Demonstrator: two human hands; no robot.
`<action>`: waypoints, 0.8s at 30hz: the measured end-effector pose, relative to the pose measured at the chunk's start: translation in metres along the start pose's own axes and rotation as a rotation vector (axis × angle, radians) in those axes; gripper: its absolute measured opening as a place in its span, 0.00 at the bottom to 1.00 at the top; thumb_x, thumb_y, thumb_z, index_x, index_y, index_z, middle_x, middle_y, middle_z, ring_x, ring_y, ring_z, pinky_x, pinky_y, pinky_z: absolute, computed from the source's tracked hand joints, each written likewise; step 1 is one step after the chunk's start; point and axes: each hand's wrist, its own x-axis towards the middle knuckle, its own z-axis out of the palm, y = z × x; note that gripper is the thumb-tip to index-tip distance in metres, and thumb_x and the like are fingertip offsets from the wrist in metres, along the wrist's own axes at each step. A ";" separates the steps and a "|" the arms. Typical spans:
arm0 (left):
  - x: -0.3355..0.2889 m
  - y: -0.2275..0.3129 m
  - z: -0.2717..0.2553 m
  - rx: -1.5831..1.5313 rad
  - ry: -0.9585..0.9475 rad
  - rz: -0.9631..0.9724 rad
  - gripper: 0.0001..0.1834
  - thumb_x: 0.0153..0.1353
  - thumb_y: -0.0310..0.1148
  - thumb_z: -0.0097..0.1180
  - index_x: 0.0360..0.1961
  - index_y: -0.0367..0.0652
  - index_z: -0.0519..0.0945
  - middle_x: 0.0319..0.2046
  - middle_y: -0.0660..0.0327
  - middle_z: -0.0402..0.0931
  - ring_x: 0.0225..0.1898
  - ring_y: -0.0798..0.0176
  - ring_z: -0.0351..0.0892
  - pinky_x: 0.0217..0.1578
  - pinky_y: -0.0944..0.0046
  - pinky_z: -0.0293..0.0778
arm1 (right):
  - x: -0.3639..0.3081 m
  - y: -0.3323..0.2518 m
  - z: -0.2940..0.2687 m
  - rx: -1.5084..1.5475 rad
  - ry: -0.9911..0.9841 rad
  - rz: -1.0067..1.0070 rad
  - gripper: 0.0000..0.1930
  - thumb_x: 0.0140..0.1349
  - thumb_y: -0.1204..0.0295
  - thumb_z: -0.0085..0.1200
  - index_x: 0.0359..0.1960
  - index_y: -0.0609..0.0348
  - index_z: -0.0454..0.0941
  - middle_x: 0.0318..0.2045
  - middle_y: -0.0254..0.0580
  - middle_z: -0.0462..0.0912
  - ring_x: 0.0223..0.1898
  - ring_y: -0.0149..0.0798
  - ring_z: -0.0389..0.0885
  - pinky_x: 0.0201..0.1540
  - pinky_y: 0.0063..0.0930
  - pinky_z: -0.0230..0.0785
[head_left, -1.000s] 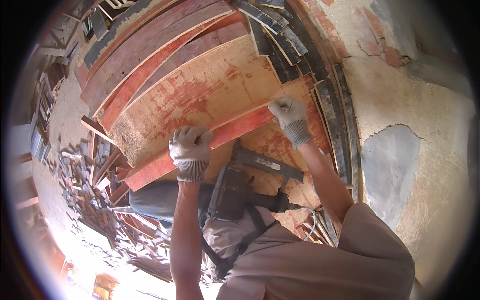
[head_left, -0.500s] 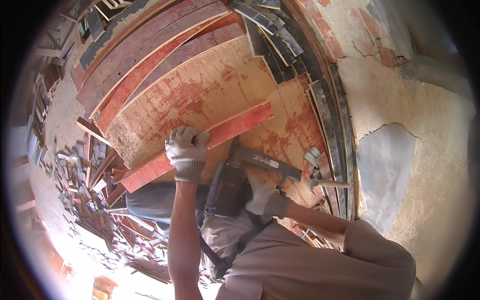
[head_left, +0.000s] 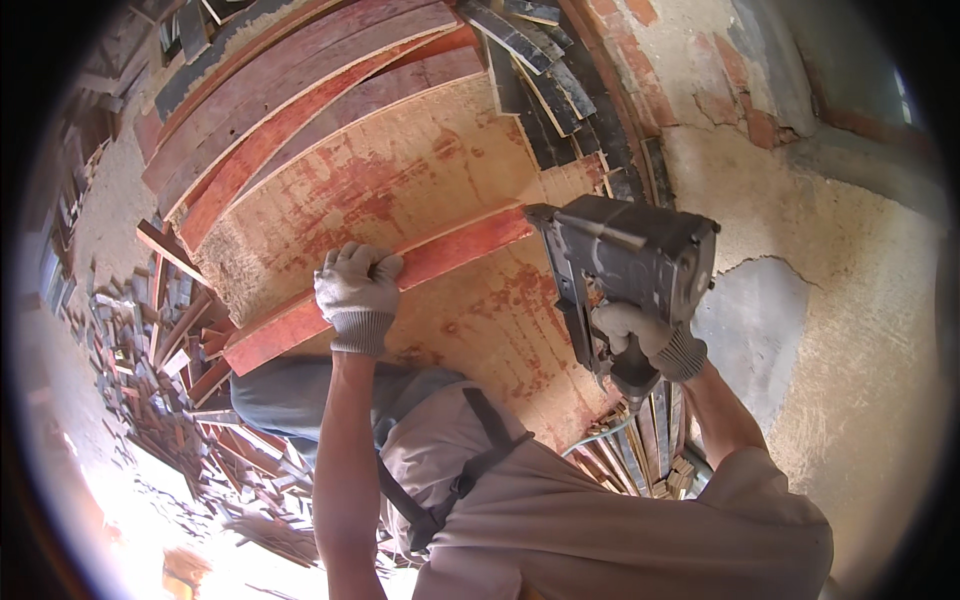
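Note:
My left hand (head_left: 357, 290), in a pale knit glove, is closed on a red-faced wooden strip (head_left: 465, 248) that lies slanting across a large worn plywood board (head_left: 480, 325). My right hand (head_left: 645, 338), gloved alike, is wrapped round the handle of a black nail gun (head_left: 635, 245). The gun's nose is at the strip's far right end; whether they touch I cannot tell. Its body hides part of the board's right edge and whatever lies behind it.
Long red planks (head_left: 300, 95) are stacked beyond the board. Dark strips (head_left: 560, 90) lie at the far right, beside a patched wall (head_left: 760, 170). Many wood offcuts (head_left: 150, 350) cover the floor at left. A thin hose (head_left: 600, 432) runs below the gun near upright slats (head_left: 655, 440).
My right hand has lifted the nail gun from near my lap up and right to the strip's right end. The hammer at right is now out of sight. My left hand keeps its hold.

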 end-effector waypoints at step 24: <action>0.000 -0.003 0.002 -0.005 -0.017 0.006 0.05 0.51 0.33 0.69 0.23 0.48 0.84 0.25 0.60 0.81 0.33 0.49 0.80 0.37 0.49 0.75 | 0.021 -0.065 0.037 0.150 -0.006 0.239 0.15 0.69 0.72 0.48 0.21 0.53 0.65 0.19 0.30 0.68 0.21 0.26 0.67 0.29 0.25 0.63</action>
